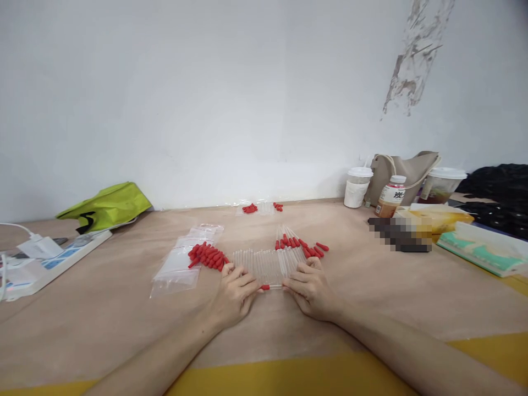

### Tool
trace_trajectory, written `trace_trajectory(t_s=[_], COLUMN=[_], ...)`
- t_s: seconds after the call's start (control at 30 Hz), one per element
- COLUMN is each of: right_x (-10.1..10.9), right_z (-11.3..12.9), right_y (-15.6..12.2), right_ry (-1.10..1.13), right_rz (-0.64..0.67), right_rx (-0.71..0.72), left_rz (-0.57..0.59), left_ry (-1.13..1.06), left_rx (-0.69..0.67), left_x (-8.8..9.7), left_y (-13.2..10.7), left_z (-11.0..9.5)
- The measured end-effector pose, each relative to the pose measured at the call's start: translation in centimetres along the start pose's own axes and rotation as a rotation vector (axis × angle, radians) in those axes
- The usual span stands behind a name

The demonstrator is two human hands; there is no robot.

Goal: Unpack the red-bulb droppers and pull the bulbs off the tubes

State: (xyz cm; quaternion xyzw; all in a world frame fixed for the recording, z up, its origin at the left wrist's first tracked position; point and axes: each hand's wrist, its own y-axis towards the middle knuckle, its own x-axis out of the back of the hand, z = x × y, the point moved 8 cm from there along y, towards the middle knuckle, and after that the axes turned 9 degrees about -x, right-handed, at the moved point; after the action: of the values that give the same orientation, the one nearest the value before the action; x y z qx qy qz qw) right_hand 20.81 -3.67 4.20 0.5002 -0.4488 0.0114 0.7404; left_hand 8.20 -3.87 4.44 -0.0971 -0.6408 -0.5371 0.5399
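Note:
My left hand (236,291) and my right hand (310,287) rest on the table, fingers curled toward each other. Between their fingertips lies a small red rubber cap (264,286) on the end of a clear tube, pinched from both sides. Just behind them a row of clear glass tubes (264,260) lies side by side. A pile of red caps (208,256) sits to the left of the row. Finished droppers with red caps (299,243) lie fanned out to the right of it.
Clear zip bags (181,263) lie left of the caps. More caps and bags (258,208) sit by the wall. A green bag (108,204), power strip and charger (45,254) are far left. Cups, a bottle (390,196), a beige bag and tissue packs (482,250) crowd the right.

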Motion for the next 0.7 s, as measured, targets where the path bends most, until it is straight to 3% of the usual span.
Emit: trace_trajectory(t_s=[0.13, 0.3, 0.43, 0.57, 0.7], right_x=[0.5, 1.3, 1.4, 0.9, -1.1], right_z=[-0.8, -3.5, -4.0, -3.8, -3.2], right_y=[-0.4, -0.5, 0.3, 2.1, 4.1], right_ry=[0.015, 0.018, 0.04, 0.012, -0.137], right_rz=[-0.003, -0.013, -0.055, -0.104, -0.056], right_rx=[-0.01, -0.166, -0.267, -0.309, -0.239], left_rz=[-0.014, -0.043, -0.127, -0.295, -0.351], left_ry=[0.011, 0.0, -0.128, -0.073, 0.014], left_rx=[-0.011, 0.083, 0.118, 0.318, 0.53], left_x=[0.6, 1.5, 1.7, 3.3, 5.4], left_y=[-0.6, -1.4, -1.4, -2.0, -3.4], left_z=[0.4, 2.2, 2.9, 6.1, 10.3])
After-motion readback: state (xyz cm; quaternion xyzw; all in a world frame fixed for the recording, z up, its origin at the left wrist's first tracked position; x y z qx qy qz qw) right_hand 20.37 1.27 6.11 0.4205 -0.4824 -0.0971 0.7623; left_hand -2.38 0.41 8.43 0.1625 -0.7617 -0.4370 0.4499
